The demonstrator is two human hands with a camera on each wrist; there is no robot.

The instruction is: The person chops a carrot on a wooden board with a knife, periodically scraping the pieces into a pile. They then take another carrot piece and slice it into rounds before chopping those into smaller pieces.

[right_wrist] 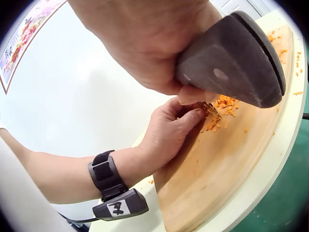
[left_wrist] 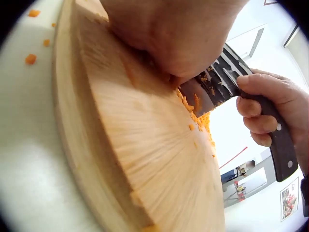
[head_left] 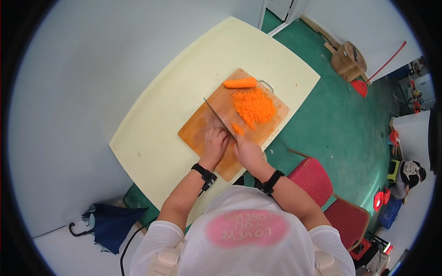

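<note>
My right hand (head_left: 250,154) grips a kitchen knife (head_left: 218,116) by its dark riveted handle (left_wrist: 279,137). Its blade, flecked with carrot bits, stands edge down on the wooden cutting board (head_left: 198,126). Close against the blade, my left hand (head_left: 215,145) presses curled fingers on the board. Under it shows an orange sliver of a carrot piece (left_wrist: 128,71), the rest hidden by the fingers. A small heap of chopped carrot (head_left: 237,129) lies right of the blade. Farther up are a large pile of minced carrot (head_left: 254,106) and a peeled carrot (head_left: 240,83).
The board lies askew on a cream table (head_left: 161,101), near its right edge. A metal handle (head_left: 267,84) sticks out from the board's far end. Stray carrot bits (left_wrist: 31,59) dot the tabletop. Red chairs (head_left: 313,181) stand right of the table, and a wall runs along the left.
</note>
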